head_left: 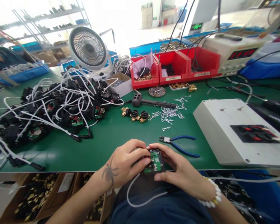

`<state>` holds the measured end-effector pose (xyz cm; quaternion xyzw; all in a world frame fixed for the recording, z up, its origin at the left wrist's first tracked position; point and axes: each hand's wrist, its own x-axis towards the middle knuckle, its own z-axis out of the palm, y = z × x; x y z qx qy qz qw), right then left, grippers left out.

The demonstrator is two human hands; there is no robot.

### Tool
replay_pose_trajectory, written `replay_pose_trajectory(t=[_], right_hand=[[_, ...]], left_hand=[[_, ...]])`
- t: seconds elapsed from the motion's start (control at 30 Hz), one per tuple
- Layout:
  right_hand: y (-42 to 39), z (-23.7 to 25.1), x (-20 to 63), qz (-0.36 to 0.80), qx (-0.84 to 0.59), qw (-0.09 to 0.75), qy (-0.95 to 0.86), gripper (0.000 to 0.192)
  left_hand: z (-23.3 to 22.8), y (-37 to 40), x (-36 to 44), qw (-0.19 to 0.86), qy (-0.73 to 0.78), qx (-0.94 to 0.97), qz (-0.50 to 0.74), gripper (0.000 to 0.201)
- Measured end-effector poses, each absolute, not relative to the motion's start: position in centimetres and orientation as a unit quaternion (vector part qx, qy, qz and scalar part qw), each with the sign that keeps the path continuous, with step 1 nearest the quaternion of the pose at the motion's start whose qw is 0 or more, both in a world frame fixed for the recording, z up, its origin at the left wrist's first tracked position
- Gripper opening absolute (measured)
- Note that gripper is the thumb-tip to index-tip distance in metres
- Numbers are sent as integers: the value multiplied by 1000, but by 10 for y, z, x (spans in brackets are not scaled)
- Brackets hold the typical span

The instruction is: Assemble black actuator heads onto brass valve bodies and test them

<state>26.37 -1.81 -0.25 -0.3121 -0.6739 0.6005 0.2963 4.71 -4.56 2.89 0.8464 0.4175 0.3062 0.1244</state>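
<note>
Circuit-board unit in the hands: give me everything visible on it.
The unit is a small black housing, plastic-looking, open on the face toward the camera. Inside sits a green circuit board with pale solder-like spots; a bit of red shows near the fingertips. It is held at the table's near edge. The left hand covers its left part; the right hand grips the right side. A white cable loops below; any join is hidden.
</note>
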Motion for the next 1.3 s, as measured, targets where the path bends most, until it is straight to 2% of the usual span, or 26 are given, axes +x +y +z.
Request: replay_pose_trajectory(t=[0.07, 0.13, 0.3, 0.5, 0.67, 0.8, 0.9, 0.97, 1.07, 1.1, 1.2, 1.3], right_hand=[[-18, -4, 263, 589, -310, 298, -684, 68], [-17, -6, 262, 579, -313, 301, -689, 68], [-14, -15, 254, 474, -392, 302, -729, 66], [-20, -24, 247, 330, -449, 291, -778, 53], [-32, -17, 252, 248, -452, 352, -781, 44], [-42, -2, 252, 220, -426, 436, -762, 28], [-49, 2, 246, 252, -388, 467, -753, 28], [-54, 1, 240, 307, -367, 467, -743, 37], [-60, -4, 232, 466, -345, 442, -685, 58], [-60, -5, 232, 531, -337, 432, -646, 59], [-59, -4, 237, 687, -295, 426, -509, 45], [-56, -1, 251, 738, -258, 447, -435, 38]], left_hand=[[27, -42, 51, 67, 409, 857, 306, 19], [27, -33, 50, 52, 418, 859, 291, 24], [28, 28, 21, 4, 557, 790, 258, 23], [14, 90, -10, 32, 584, 792, 174, 42], [8, 66, -17, 30, 625, 766, 150, 29], [14, 13, -19, 37, 637, 749, 179, 37], [22, -31, -8, 67, 634, 728, 254, 31], [29, -55, 9, 95, 617, 713, 320, 26], [39, -73, 41, 105, 587, 701, 392, 29], [42, -75, 51, 108, 573, 702, 408, 33], [47, -70, 71, 144, 535, 721, 417, 42], [43, -61, 76, 116, 564, 732, 364, 50]])
